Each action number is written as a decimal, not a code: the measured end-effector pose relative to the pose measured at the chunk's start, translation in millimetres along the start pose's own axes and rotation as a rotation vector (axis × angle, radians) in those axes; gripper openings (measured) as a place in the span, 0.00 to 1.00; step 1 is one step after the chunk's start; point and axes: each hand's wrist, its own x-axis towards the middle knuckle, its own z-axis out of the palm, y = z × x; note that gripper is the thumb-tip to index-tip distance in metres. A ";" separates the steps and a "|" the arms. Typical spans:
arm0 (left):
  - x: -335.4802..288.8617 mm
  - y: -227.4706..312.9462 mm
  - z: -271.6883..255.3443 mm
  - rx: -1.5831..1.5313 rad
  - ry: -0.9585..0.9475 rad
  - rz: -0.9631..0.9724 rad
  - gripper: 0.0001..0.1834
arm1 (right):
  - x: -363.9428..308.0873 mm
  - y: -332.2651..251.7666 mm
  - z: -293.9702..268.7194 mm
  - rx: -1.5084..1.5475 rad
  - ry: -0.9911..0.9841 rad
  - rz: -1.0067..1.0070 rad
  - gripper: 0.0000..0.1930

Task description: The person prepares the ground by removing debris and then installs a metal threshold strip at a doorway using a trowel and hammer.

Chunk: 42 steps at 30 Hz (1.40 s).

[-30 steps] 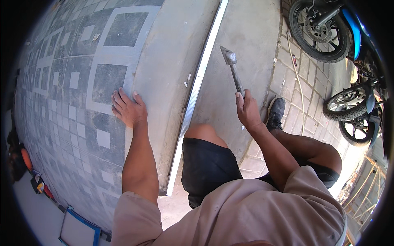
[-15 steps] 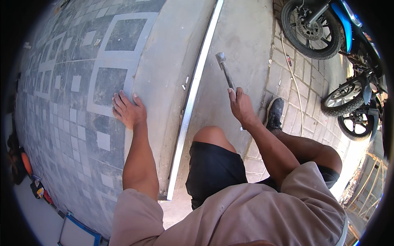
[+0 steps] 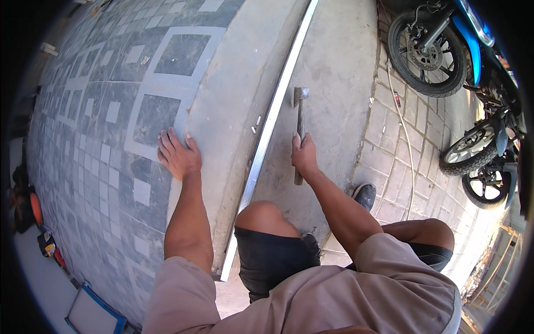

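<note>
My right hand (image 3: 304, 156) is wrapped round the handle of a hammer (image 3: 301, 119). The hammer's metal head points away from me, just right of a long, shiny metal bar (image 3: 270, 119). That bar runs lengthwise along the foot of a raised concrete edge (image 3: 214, 117). On the left, my left hand (image 3: 179, 154) lies flat with fingers spread, across the border between the patterned grey floor tiles (image 3: 161, 117) and the bare concrete. Nothing is in that hand. Whether the hammer touches the concrete below it, I cannot tell.
Small white pieces (image 3: 256, 123) lie beside the bar. Parked motorcycles (image 3: 428, 53) stand at the right on brick paving (image 3: 389, 139), where a pale hose or cable (image 3: 401, 119) stretches. A blue-framed panel (image 3: 94, 314) is at the lower left. My bent knee (image 3: 264, 220) is close to the bar.
My right hand has moved left and nearer to me, and the hammer has swung closer to the bar, its handle straighter. My knee has shifted left. My left hand stays flat on the tile border.
</note>
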 end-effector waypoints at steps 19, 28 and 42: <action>0.3 -16.0 -2.2 0.039 0.042 0.008 0.31 | 0.7 -43.6 11.2 0.195 0.000 0.124 0.18; 2.0 -7.6 -3.2 0.016 0.005 -0.017 0.31 | 28.2 -38.4 11.5 0.254 0.075 -0.003 0.20; 1.6 -9.9 -3.7 0.008 0.021 0.000 0.31 | 121.8 -85.1 -1.2 0.027 0.062 0.134 0.25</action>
